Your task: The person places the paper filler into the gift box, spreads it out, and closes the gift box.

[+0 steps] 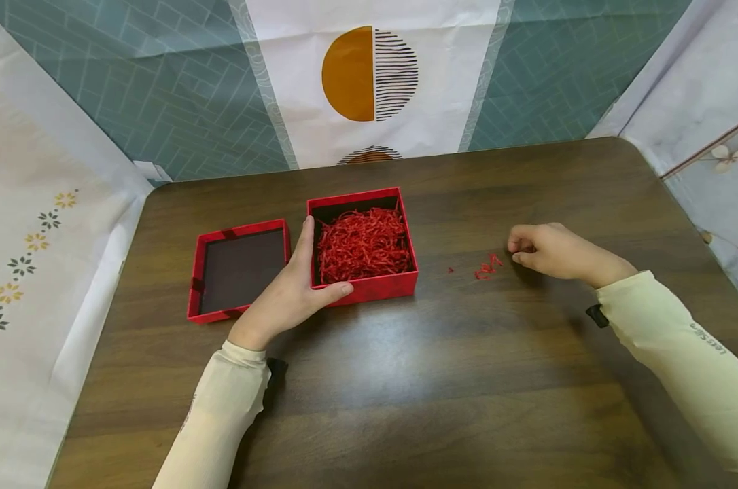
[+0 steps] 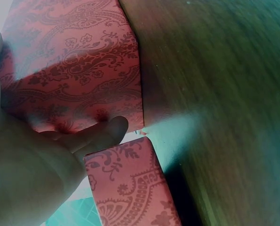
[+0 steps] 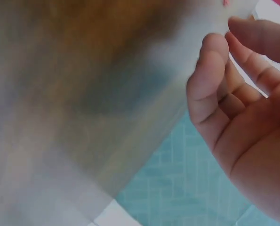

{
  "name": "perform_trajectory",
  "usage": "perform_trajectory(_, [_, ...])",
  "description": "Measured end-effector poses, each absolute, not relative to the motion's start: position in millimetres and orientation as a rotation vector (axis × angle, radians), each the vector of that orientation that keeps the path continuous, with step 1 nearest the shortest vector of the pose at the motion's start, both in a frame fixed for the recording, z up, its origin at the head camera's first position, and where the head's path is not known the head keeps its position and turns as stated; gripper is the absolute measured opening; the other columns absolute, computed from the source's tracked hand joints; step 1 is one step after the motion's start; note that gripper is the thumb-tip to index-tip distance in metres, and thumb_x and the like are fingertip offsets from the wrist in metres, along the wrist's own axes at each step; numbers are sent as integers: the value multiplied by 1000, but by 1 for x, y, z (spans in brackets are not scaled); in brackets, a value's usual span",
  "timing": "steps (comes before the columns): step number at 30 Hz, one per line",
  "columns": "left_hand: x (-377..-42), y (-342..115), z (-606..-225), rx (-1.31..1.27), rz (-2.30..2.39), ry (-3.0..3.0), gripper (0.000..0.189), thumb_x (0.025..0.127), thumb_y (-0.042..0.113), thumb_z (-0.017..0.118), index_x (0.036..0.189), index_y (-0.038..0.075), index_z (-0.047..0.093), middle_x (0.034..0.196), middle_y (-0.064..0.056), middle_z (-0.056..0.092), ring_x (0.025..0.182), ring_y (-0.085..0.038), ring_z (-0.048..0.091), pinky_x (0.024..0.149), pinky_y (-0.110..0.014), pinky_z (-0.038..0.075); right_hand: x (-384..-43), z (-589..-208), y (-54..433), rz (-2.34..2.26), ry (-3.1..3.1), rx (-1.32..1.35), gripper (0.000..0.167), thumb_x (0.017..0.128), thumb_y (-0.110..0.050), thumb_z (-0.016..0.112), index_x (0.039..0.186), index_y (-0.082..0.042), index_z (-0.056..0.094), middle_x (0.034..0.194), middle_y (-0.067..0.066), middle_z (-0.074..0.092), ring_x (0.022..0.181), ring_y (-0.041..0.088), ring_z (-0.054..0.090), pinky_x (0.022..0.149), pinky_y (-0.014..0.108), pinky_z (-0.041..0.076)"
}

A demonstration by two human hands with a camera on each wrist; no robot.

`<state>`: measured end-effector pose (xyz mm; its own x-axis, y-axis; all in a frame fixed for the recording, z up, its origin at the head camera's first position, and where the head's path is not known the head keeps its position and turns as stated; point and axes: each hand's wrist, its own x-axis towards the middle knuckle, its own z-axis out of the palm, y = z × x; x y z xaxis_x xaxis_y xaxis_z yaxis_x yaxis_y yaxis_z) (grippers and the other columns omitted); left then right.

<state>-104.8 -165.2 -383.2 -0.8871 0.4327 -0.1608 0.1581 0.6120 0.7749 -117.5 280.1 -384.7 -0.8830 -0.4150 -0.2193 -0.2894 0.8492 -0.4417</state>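
Left grip (image 1: 286, 292) unclenched, fingers straight along the box's (image 1: 375, 290) left side, thumb at its near side; box stands on the far part of the counter (image 1: 436, 407), filled with red shreds (image 1: 363, 244), lid (image 1: 243, 272) just left. Right grip (image 1: 552, 251) curled, thumb tip just apart from fingers, right of loose bits (image 1: 484, 267).

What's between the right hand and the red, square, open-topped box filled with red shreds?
Loose red crinkled shreds on the brown wood-grain table near the right hand, plus one tiny red piece closer to the box; otherwise bare. Head view shows it.
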Motion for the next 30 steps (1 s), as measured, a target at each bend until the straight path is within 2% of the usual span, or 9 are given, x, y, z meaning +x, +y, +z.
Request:
perform_trajectory(6, [-105,-167,-384,489,1161,2510,120,86,66,69,158,35,-21,164,13,-17,152,-25,4,116,-55,23,-115,-395,263,-579,2759,-646,11,92,-3,73,92,-10,64,71,-4,55,60,14,46,59,35,40])
perform_trajectory(11, [-104,-168,-383,484,1168,2505,120,86,66,69,158,34,-21,164,14,-17,152,-24,3,116,-55,23,-115,-396,255,-593,2756,-720,11,92,-3,73,90,-10,64,70,-6,54,59,12,45,57,34,39])
perform_trajectory(17, [-105,-166,-382,494,1167,2498,119,86,65,69,157,35,-22,164,13,-18,152,-25,4,116,-55,23,-117,-395,261,-604,2825,-671,13,91,2,72,89,-10,66,81,-3,66,68,15,55,64,38,46])
perform_trajectory(22, [-104,-167,-381,485,1168,2494,119,86,65,69,157,36,-22,164,13,-18,152,-25,4,116,-55,23,-120,-397,255,-634,2831,-710,9,92,1,71,92,-8,68,87,2,70,77,20,64,70,43,51])
perform_trajectory(26, [-104,-167,-381,488,1172,2496,119,87,64,69,158,35,-22,164,13,-18,152,-25,4,116,-55,23,-119,-393,238,-683,2809,-803,12,92,2,68,98,-8,72,93,4,71,80,19,62,73,43,51])
perform_trajectory(30, [-104,-166,-381,486,1168,2491,119,86,64,69,157,36,-22,164,13,-18,152,-26,5,115,-55,24,-114,-391,224,-673,2703,-869,30,92,7,61,116,-6,74,111,12,72,72,17,54,70,39,47])
